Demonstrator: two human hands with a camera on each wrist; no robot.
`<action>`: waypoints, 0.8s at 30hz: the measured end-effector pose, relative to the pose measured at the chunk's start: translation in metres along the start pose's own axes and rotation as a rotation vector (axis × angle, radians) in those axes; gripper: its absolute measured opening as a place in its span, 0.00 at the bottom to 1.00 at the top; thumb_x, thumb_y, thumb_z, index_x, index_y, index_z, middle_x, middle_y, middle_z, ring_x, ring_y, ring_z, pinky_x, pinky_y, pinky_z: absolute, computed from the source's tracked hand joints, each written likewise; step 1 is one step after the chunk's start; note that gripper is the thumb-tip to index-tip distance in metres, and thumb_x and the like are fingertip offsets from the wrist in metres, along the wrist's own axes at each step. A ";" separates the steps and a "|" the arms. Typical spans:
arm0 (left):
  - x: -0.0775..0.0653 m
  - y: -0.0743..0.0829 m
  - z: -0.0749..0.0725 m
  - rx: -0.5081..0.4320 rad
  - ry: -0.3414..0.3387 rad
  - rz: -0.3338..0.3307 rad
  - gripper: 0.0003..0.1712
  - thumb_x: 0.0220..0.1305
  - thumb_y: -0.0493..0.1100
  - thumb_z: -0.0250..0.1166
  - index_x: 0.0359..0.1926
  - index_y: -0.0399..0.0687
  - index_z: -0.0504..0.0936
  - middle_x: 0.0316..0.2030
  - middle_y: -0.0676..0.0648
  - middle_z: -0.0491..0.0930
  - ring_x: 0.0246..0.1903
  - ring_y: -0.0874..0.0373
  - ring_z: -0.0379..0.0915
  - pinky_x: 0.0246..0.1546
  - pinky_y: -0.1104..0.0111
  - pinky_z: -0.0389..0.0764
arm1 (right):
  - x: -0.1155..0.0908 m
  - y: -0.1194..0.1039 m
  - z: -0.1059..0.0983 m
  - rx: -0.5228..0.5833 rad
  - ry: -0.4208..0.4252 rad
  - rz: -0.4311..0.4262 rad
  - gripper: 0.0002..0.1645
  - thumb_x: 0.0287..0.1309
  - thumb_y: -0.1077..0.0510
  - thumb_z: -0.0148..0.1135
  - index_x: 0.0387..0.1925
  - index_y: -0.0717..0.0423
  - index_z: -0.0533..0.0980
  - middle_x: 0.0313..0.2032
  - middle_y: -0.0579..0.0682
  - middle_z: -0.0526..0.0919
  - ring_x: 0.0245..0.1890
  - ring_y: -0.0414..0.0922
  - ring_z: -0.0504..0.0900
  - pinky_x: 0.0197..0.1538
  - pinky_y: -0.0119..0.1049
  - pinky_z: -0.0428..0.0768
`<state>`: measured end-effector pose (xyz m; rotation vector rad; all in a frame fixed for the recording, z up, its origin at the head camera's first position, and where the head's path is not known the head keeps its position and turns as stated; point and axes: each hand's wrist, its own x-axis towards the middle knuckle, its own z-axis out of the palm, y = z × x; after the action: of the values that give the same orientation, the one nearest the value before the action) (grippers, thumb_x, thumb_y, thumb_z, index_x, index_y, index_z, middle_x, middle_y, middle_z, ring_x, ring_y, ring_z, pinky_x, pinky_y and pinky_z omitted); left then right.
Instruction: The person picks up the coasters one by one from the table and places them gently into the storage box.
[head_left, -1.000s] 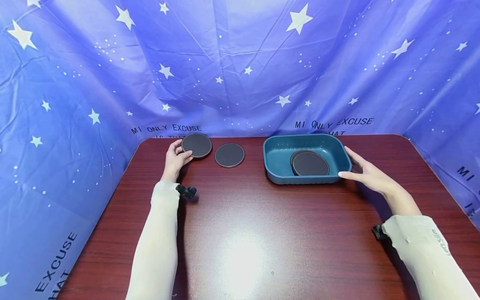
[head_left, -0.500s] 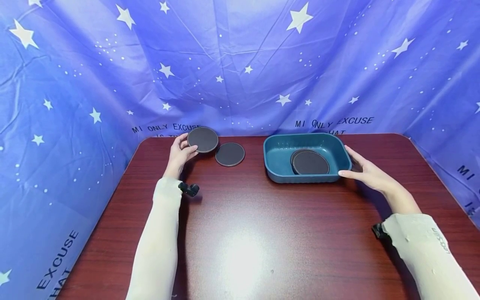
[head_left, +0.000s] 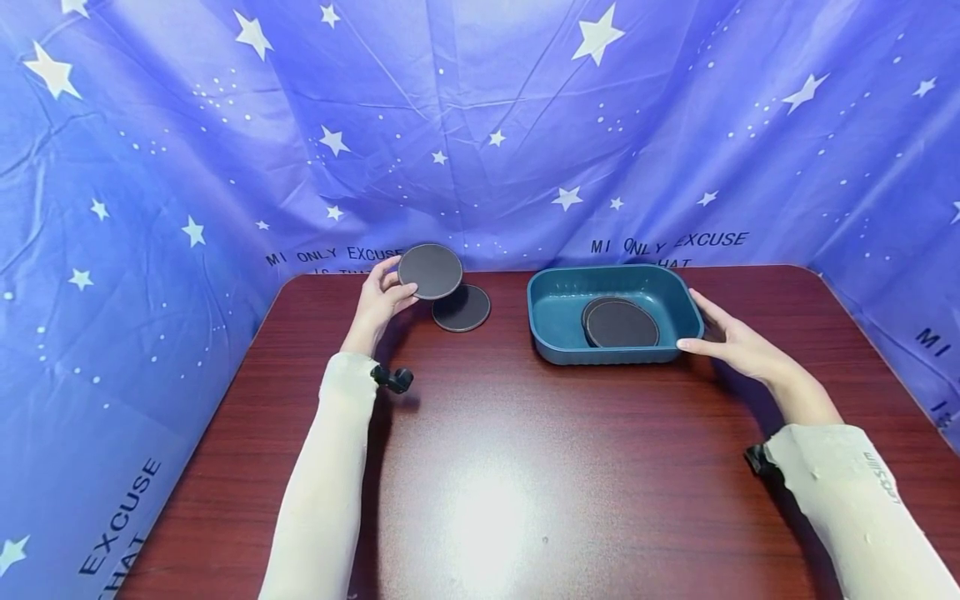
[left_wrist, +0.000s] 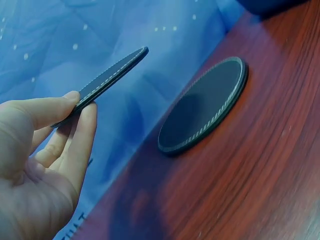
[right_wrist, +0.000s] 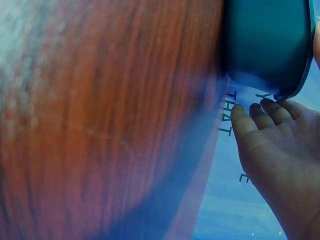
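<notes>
My left hand [head_left: 378, 306] pinches a round dark leather coaster [head_left: 431, 272] with pale stitching at its edge. Thumb on top and fingers beneath, it holds the coaster tilted and raised off the table, as the left wrist view also shows. A second coaster [left_wrist: 204, 107] lies flat on the table, partly overlapped by the raised one in the head view. At the right, my right hand [head_left: 742, 346] holds the end of a teal rectangular tub [head_left: 543, 337], thumb at its near corner and fingers along the outer end wall. Inside the tub lie stacked coasters [head_left: 622, 325].
The reddish wooden table [head_left: 600, 467] has a bright glare patch at its front middle. A blue starry curtain [head_left: 465, 75] hangs close behind its back edge and at both sides. Small black devices [head_left: 393, 379] sit at the sleeve cuffs.
My left hand has lifted its coaster and carried it to the right, over the back edge of the other coaster. The right hand and the tub have stayed in place.
</notes>
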<state>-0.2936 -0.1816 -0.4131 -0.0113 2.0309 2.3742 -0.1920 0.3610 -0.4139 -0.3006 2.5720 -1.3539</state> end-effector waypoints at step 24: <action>-0.008 0.007 0.063 -0.064 -0.175 0.014 0.39 0.64 0.22 0.59 0.73 0.43 0.60 0.41 0.54 0.80 0.31 0.65 0.79 0.35 0.74 0.87 | 0.000 0.000 0.000 -0.018 0.005 -0.008 0.57 0.66 0.53 0.63 0.80 0.45 0.35 0.79 0.62 0.38 0.77 0.66 0.38 0.73 0.72 0.41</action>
<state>-0.2857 -0.1206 -0.3964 0.2030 1.8841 2.3541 -0.1917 0.3611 -0.4137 -0.3118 2.5912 -1.3365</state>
